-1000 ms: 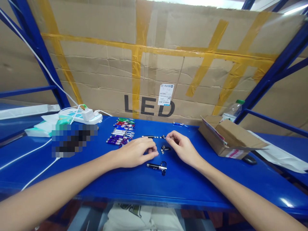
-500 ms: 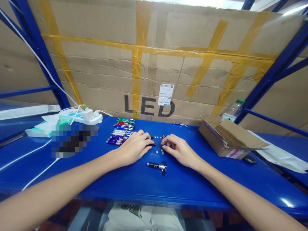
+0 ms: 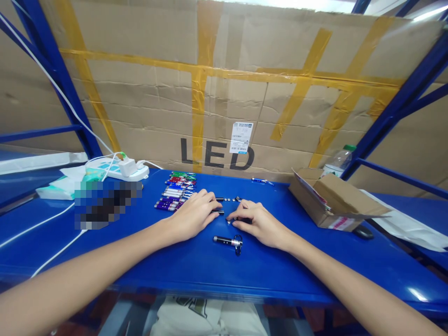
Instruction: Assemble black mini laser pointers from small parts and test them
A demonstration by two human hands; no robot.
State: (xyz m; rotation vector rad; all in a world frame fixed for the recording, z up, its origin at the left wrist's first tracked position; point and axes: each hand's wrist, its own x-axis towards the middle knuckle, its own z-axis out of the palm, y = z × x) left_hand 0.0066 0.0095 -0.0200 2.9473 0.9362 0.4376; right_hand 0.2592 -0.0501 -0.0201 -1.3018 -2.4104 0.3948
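My left hand (image 3: 196,212) rests on the blue table (image 3: 168,270), its fingers curled over a slim black tube (image 3: 219,212). Just beyond it, a second black tube (image 3: 220,199) lies by the fingers. A small silver button cell (image 3: 228,222) is on the tabletop between the fingertips of my right hand (image 3: 255,219). That hand's thumb and index finger are apart around the cell. More button cells (image 3: 227,199) sit farther back, beside a small dark part (image 3: 238,199). Nearer the front edge lies a black penlight (image 3: 227,241) with a ring clip.
Several coloured penlights (image 3: 171,192) are lined up left of my left hand. A blue penlight (image 3: 259,180) lies at the back. On the right stand an open cardboard box (image 3: 315,205) and a bottle (image 3: 338,161). A power strip (image 3: 135,173) with white cables is at left.
My right hand has come left and slightly nearer, its fingertips now at the front button cell. The left hand and black tube have shifted only slightly.
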